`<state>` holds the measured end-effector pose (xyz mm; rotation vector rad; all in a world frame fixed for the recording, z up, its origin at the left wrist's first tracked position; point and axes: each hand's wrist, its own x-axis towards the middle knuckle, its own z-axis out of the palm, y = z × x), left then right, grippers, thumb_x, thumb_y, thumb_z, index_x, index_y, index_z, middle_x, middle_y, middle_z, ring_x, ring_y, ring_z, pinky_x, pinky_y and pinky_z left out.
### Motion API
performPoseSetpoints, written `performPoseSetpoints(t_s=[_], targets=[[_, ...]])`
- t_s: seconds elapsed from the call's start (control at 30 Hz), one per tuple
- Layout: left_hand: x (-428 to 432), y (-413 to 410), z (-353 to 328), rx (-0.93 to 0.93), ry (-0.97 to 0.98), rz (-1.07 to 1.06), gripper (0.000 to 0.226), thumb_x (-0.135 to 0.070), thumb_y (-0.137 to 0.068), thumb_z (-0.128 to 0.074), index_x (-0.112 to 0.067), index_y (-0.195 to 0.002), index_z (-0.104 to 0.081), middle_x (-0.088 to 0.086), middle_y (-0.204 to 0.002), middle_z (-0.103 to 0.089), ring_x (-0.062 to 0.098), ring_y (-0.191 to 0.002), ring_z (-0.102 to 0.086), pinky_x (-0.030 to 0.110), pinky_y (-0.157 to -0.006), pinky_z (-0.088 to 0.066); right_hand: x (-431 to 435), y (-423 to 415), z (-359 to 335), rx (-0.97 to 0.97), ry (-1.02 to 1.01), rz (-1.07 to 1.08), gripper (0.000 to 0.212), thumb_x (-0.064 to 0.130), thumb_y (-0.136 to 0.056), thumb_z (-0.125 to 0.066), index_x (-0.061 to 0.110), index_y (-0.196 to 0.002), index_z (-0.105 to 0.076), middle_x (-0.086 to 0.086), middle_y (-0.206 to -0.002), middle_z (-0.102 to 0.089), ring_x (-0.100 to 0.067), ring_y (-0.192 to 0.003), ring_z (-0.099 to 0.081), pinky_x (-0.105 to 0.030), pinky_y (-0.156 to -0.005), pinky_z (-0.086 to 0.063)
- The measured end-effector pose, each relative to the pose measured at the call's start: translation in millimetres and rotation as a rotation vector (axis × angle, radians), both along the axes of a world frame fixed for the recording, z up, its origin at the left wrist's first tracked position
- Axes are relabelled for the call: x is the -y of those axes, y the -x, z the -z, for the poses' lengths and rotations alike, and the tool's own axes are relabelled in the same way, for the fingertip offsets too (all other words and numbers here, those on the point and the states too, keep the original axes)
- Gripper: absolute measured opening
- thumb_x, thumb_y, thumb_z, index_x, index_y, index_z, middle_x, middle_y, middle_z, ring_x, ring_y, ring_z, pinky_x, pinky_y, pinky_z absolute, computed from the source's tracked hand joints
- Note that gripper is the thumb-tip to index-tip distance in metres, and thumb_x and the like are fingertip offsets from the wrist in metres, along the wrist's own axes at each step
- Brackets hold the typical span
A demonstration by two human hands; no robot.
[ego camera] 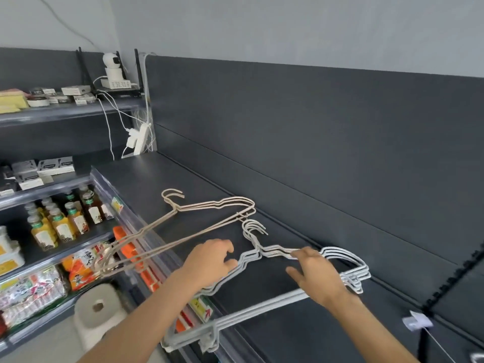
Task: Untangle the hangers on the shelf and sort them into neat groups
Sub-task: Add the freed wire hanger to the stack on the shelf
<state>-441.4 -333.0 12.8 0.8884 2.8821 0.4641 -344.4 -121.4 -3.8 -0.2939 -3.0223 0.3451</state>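
Two groups of wire hangers lie on the dark shelf [162,176]. A stack of beige hangers [209,205] sits further back, its left end poking out past the shelf's front edge. A stack of light grey hangers [340,254] lies nearer to me, hooks pointing to the back wall, its lower bar overhanging the front edge. My left hand [212,260] rests on the grey stack's left shoulder with fingers curled over the wires. My right hand [314,273] lies flat on the right shoulder with straight fingers spread.
A dark back panel [314,142] rises behind the shelf. To the left, lower shelves hold juice bottles [60,221], snack packets [81,268] and a paper roll [98,307]. A white power strip with cables [140,140] hangs at the far corner.
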Motion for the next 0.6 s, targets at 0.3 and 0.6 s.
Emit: performPoseSetpoints(t_s=[0.3, 0.6], targets=[[-67.8, -94.1, 11.2, 0.134, -0.074, 0.274, 0.028, -0.034, -0.087, -0.056, -0.018, -0.109, -0.059, -0.002, -0.106, -0.066, 0.019, -0.101, -0.061, 0.033, -0.087, -0.049, -29.4, -141.3, -0.7, 0.016, 0.008, 0.285, 0.042, 0.042, -0.091, -0.046, 0.015, -0.124, -0.049, -0.004, -0.125, -0.050, -0.022, -0.115, -0.049, -0.031, -0.092, -0.043], [-149.3, -204.2, -1.3, 0.150, -0.069, 0.567, 0.020, -0.032, -0.088, -0.053, -0.019, -0.102, -0.056, -0.002, -0.094, -0.065, 0.019, -0.089, -0.059, 0.034, -0.077, -0.049, -62.0, -300.1, -16.5, -0.058, -0.003, 0.603, 0.035, 0.040, -0.089, -0.048, 0.014, -0.113, -0.054, -0.002, -0.114, -0.055, -0.021, -0.105, -0.054, -0.030, -0.081, -0.043]])
